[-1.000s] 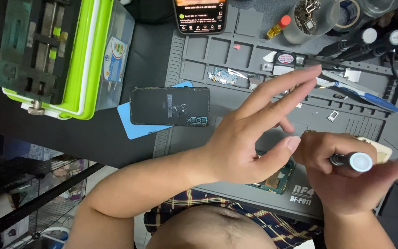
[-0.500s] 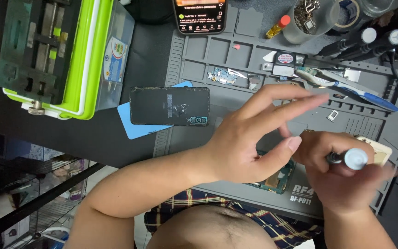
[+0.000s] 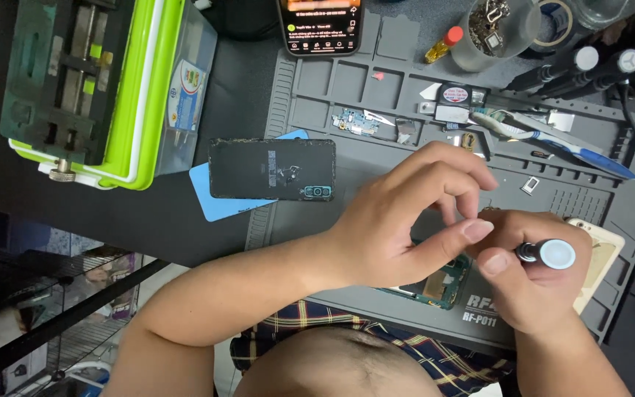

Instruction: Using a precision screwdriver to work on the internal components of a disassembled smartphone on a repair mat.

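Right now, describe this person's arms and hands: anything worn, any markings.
Both forearms are bare, with no sleeves in view. The left hand and right hand are ungloved, with no rings, watch or bracelet visible. Fingernails are short and unpainted. No marks or tattoos show.

Grey mat [image 3: 347, 95], lime-green case [image 3: 148, 88]

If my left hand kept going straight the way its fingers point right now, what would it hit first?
The left hand curls its fingers toward the right hand, which grips a screwdriver. It would probably meet that hand's fingers first, since thumb and knuckles look nearly touching, though depth is hard to judge.
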